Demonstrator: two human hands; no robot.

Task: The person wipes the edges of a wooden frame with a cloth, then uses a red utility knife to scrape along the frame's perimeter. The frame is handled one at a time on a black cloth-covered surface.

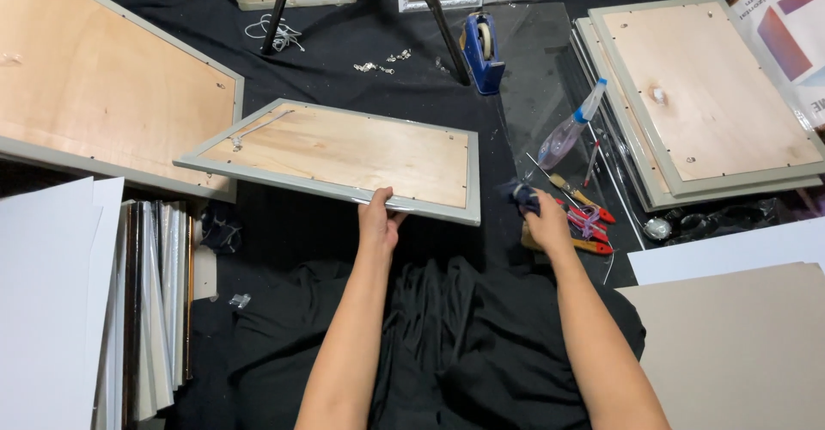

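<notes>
A grey picture frame (339, 151) with a plywood back lies face down, tilted above the black cloth, and a hanging wire shows at its left end. My left hand (378, 219) grips its near edge around the middle. My right hand (543, 219) is closed on a dark blue cloth (518, 196), just right of the frame's near right corner. Beside that hand lie red-handled pliers (589, 222) and a wooden-handled screwdriver (569, 191).
A spray bottle (569, 129) lies on a glass sheet (541, 86). A blue tape dispenser (482, 52) stands behind it. Stacked frames (705, 95) sit at right, a large frame (94, 78) at left, white boards (51, 301) near left, grey board (739, 344) near right. Tripod legs (438, 18) rise at the back.
</notes>
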